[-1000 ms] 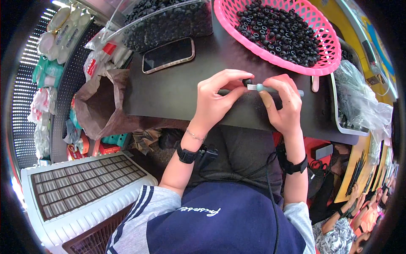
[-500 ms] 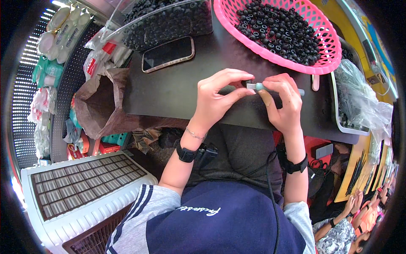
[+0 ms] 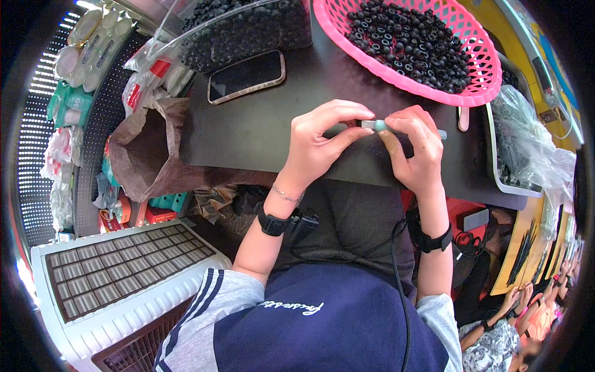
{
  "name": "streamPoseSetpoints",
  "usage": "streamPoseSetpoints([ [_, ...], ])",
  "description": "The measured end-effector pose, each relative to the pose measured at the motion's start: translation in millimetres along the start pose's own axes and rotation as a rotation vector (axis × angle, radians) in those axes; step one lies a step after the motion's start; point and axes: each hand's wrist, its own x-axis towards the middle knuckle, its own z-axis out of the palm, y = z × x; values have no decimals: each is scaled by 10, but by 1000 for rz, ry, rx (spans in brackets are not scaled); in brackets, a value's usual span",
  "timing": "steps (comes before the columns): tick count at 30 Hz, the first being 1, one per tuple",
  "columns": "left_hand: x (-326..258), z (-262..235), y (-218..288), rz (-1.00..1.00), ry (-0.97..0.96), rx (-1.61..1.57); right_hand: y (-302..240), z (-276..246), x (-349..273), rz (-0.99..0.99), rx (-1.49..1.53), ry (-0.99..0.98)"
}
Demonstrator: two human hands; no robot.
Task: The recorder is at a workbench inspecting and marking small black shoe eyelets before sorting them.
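Over the dark table's near edge, my left hand (image 3: 315, 139) pinches a small black ring-like part (image 3: 359, 123) between thumb and index finger. Most of that part is hidden by the fingertips. My right hand (image 3: 418, 146) grips a slim tool with a pale teal handle (image 3: 379, 125) and a short flat metal tip (image 3: 368, 124). The tip points left and meets the black part; whether it is inside it I cannot tell. The handle's far end sticks out to the right behind my knuckles. Beyond my hands is a pink plastic basket (image 3: 396, 71) of black parts.
A clear bin (image 3: 291, 28) of black parts stands at the back left, with a phone (image 3: 246, 77) before it. To the right sits a white tray (image 3: 517, 191) with plastic bags. A brown bag (image 3: 139, 155) gapes at the left, above a white air cooler (image 3: 56, 322). Other people sit at lower right.
My left fingertips have closed in slightly around the black part, covering more of it. Both hands otherwise stay almost in place.
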Motion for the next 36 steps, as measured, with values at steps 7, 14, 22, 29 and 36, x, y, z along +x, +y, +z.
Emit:
streamPoseSetpoints([
  [7,-49,22,25,-144,30,-109,-70,-30,-1,169,32,13],
  [14,-41,22,35,-162,-66,-77,-28,-23,8,89,-102,-11],
  [22,-54,24,24,-130,-66,-43,-27,-13,12,57,-124,-15],
  [29,-44,-15,46,-113,-124,-13,-23,-11,14,35,-126,-5],
  [36,-46,18,22,-103,-85,-42,-23,-15,12,12,-139,-3],
])
